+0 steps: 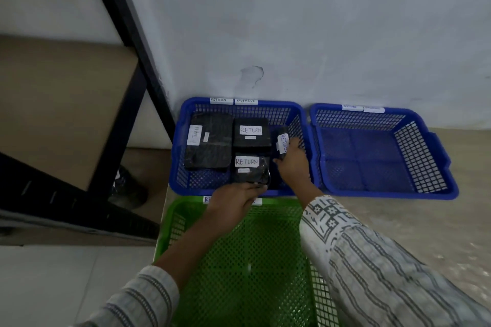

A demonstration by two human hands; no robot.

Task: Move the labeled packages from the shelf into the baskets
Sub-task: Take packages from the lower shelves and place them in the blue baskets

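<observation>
A blue basket point(183, 125) against the wall holds several black packages with white "RETURN" labels. A large flat package point(210, 148) lies at its left and a square package point(252, 139) at the back middle. My left hand point(233, 203) grips the near edge of a crumpled package point(251, 170) at the basket's front. My right hand point(292, 162) holds a narrow package point(282, 141) upright against the basket's right side. A second blue basket point(425, 188) stands to the right with nothing in it. A green basket point(239, 273) lies nearest to me, under my arms.
A black metal shelf frame point(125, 103) with tan boards stands at the left. A dark wrapped bundle point(127, 188) lies on the floor under it. White labels sit on the baskets' back rims. The grey wall rises behind the baskets.
</observation>
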